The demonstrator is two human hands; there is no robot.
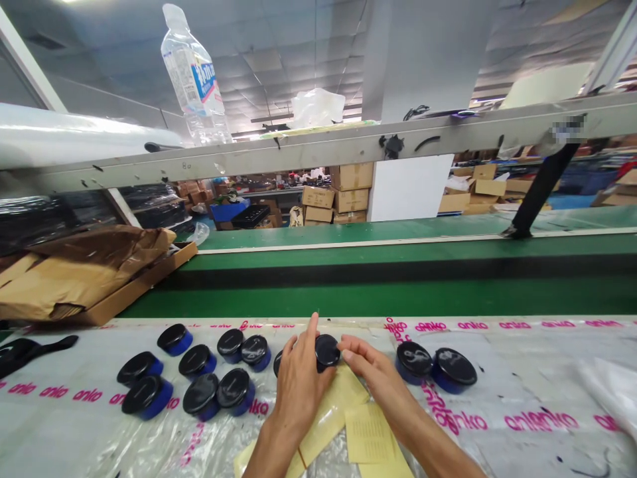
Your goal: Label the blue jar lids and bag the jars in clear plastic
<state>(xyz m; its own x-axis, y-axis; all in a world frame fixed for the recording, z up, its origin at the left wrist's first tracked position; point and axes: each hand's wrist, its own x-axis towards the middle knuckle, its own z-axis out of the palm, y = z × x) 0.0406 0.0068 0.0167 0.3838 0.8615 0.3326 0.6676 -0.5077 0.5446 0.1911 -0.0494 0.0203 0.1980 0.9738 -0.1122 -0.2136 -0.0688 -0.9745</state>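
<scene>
My left hand (pixel 298 382) and my right hand (pixel 371 372) meet at the middle of the bench, both closed around one small round jar with a black lid (pixel 327 350). The left index finger points up past the jar. Under my hands lie yellow paper slips (pixel 365 431). Several more blue jars with black lids (pixel 199 382) stand in a loose group to the left. Two jars (pixel 435 365) sit just right of my right hand.
The bench is covered with clear plastic sheet printed in pink (pixel 522 398). A green conveyor belt (pixel 398 265) runs behind it. A flat cardboard box with brown paper (pixel 84 275) lies at the left. A water bottle (pixel 194 76) stands on the overhead rail (pixel 348 143).
</scene>
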